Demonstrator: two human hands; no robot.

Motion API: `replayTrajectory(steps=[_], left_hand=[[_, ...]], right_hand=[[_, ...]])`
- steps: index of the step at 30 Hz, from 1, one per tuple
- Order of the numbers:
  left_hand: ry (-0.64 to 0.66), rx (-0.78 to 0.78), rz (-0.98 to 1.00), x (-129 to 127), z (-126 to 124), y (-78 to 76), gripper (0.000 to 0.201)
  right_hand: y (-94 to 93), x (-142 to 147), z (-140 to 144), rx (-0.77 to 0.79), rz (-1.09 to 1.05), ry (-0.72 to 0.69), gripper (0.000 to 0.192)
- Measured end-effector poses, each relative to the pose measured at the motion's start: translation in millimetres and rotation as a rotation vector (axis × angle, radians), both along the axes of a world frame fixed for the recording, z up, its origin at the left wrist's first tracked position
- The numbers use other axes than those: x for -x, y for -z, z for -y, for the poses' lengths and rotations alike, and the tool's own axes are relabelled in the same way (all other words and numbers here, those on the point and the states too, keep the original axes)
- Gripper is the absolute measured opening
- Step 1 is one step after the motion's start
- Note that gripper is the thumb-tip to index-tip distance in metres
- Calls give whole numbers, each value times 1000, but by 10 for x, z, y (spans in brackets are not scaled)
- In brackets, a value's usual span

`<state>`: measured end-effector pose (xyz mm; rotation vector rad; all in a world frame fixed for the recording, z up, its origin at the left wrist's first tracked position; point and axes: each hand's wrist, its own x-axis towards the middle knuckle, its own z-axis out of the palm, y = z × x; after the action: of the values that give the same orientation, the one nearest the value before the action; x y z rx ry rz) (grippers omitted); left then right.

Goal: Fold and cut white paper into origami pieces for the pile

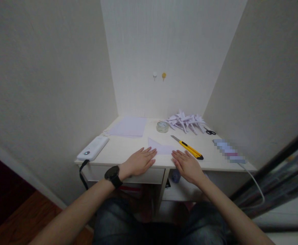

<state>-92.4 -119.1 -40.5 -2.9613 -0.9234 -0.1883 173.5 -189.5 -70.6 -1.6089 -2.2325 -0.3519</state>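
- Resting flat on the front edge of the white desk [128, 149], both hands lie palm-down with fingers stretched out and close together; neither one is closed around anything.
- Left hand [138, 162], with a dark watch [113, 176] on its wrist, has its fingertips at the near left corner of the folded paper [161, 147]; whether they press on the sheet or stop just short of it cannot be told.
- Right hand [187, 165] lies just beside the paper's near right corner, its fingertips pointing up and left toward the sheet.
- The folded paper is a pale triangular piece lying flat near the front middle of the desk, between the two hands and a little beyond them.
- Judging by its look, the paper is light, thin and easily creased or slid on the smooth top; it would best be taken by an edge or corner, or held down with flat fingers.
- A yellow utility knife [188, 147] with its blade out lies just right of the paper, near the right hand.
- Farther back sit a roll of clear tape [162, 127], a stack of flat sheets [128, 127], a heap of folded paper pieces [186, 121] and small scissors [210, 131].
- A white power bank [93, 148] lies at the left edge, with a dark cable hanging down.
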Motion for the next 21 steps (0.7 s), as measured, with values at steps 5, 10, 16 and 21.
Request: replayTrajectory(steps=[5,10,16,21], left_hand=[[-27,-26,20,155,67,5,57],[-27,-47,57,185,78,46,54],[-4,-63,106,208,42,91,52],[-25,-98,184,295,11,148,50]], right_hand=[[25,-60,14,-15,15,32,44],[69,-63,1,-44,-9,41,42],[131,-87,-3,-96,-52,47,40],[154,-77,-3,-110,-57,48,40]])
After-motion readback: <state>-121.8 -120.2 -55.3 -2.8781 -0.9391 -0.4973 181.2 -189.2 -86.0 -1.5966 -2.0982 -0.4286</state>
